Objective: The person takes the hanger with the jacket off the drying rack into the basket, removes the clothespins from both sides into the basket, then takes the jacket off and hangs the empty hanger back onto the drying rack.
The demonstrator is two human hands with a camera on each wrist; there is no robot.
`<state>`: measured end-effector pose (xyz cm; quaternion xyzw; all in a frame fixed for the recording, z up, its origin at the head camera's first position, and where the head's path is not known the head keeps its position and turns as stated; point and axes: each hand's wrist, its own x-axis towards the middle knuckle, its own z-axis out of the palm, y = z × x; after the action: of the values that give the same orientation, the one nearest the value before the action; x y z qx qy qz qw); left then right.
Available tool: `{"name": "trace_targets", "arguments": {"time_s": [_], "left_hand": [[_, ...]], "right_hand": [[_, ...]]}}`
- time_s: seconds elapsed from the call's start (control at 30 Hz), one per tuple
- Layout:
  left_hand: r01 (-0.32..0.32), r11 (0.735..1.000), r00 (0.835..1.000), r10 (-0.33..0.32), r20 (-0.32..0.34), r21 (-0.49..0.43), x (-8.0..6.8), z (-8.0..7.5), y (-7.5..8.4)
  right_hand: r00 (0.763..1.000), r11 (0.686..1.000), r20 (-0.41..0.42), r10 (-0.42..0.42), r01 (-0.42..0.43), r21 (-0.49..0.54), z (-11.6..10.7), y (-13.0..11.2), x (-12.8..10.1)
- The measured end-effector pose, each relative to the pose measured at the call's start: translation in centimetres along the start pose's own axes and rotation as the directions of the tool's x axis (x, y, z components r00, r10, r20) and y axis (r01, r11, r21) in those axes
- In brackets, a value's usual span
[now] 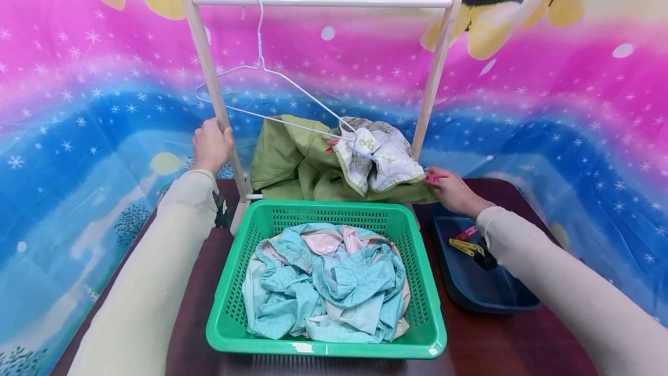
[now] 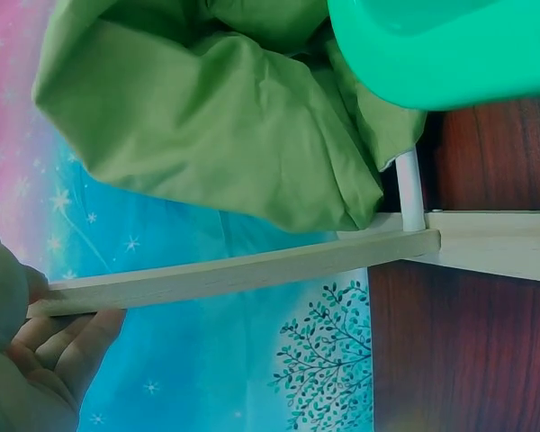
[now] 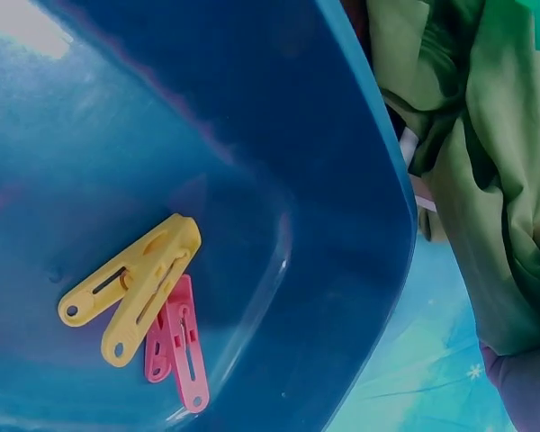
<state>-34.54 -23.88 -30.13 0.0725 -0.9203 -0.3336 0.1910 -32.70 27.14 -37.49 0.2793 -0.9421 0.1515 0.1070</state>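
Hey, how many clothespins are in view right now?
4: a yellow clothespin and a pink one in the blue tray, another pink clothespin pinched in the right hand, and a reddish clothespin at the left edge of the patterned lining. More may be hidden.

left arm (image 1: 156, 248) extended well forward, pale-sleeved; left hand (image 1: 211, 145) higher of the two, fingers (image 2: 92, 349) and thumb (image 2: 37, 285) curled in a grip. right arm (image 1: 563, 280) angled forward and inward; right hand (image 1: 455, 191) lower, pinching.
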Motion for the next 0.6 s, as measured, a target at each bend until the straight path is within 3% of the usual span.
{"name": "trace_targets", "arguments": {"time_s": [0.17,0.27,0.6], "left_hand": [[-0.001,1.000,1.000,0.001,-0.002,-0.001,0.0,-0.1,0.0],[0.004,1.000,1.000,-0.004,-0.001,-0.004,0.0,-0.1,-0.1],[0.007,1.000,1.000,-0.007,0.002,0.006,0.0,0.0,0.1]], "right_hand": [[0.993,0.994,0.055,0.102,-0.104,0.035,0.0,-0.7,0.1],[0.992,0.994,0.065,0.104,-0.106,0.031,-0.3,-1.2,0.1],[0.984,0.976,0.113,0.140,-0.156,0.150,-2.1,-3.1,-0.1]]}}
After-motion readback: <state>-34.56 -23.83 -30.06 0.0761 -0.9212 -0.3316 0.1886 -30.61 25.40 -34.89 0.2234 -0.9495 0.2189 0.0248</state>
